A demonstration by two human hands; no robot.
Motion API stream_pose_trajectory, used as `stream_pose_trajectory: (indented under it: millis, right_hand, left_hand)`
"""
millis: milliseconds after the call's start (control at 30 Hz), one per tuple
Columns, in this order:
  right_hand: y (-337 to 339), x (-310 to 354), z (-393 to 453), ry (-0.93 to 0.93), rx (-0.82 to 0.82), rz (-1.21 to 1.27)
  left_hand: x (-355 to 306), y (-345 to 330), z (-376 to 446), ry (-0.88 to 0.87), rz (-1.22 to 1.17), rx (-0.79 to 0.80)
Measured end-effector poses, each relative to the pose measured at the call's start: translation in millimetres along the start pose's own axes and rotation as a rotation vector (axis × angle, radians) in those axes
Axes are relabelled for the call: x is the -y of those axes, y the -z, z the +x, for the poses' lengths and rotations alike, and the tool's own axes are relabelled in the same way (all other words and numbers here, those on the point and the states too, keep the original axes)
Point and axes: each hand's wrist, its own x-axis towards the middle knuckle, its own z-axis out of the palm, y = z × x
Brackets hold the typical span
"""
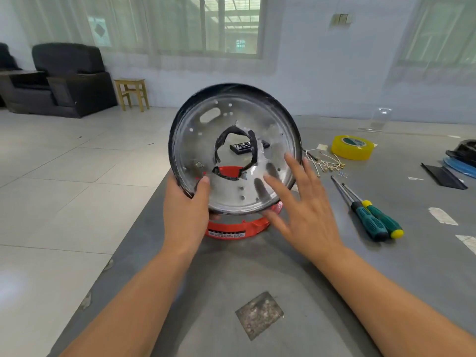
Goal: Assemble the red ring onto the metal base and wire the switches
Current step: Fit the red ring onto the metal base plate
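Observation:
My left hand grips the lower left rim of the round metal base, thumb on its shiny inner face, holding it tilted upright above the table. The base has a black rim and a ragged hole in its middle. My right hand hovers with spread fingers in front of the base's lower right edge; whether it touches the metal I cannot tell. The red ring lies on the table under the base, mostly hidden, a label on its near side. White wires with brass terminals lie to the right.
Two green-handled screwdrivers lie right of my hand. A yellow tape roll, a black plate and blue and black items sit farther right. A small black part shows through the base's hole. The grey table's left edge drops to tiled floor.

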Motion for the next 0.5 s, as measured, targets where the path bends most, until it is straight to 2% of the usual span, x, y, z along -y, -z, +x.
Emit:
stream_pose_trajectory:
  millis: [67,200,500]
  right_hand:
    - [-1.6,-1.1,1.4,-0.012,-0.005,0.072]
    - [-1.5,-4.1,1.8,-0.005,-0.017,0.208]
    - [-2.4,-6.2,-2.1,-0.02,-0.019,0.316]
  left_hand:
    - [-0.1,-0.2,0.7,0.058,-0.047,-0.01]
    - [1.3,1.1,-0.9,0.025,-0.083,0.033]
    - [9.7,12.6,-3.7,-0.076,0.117,0.209]
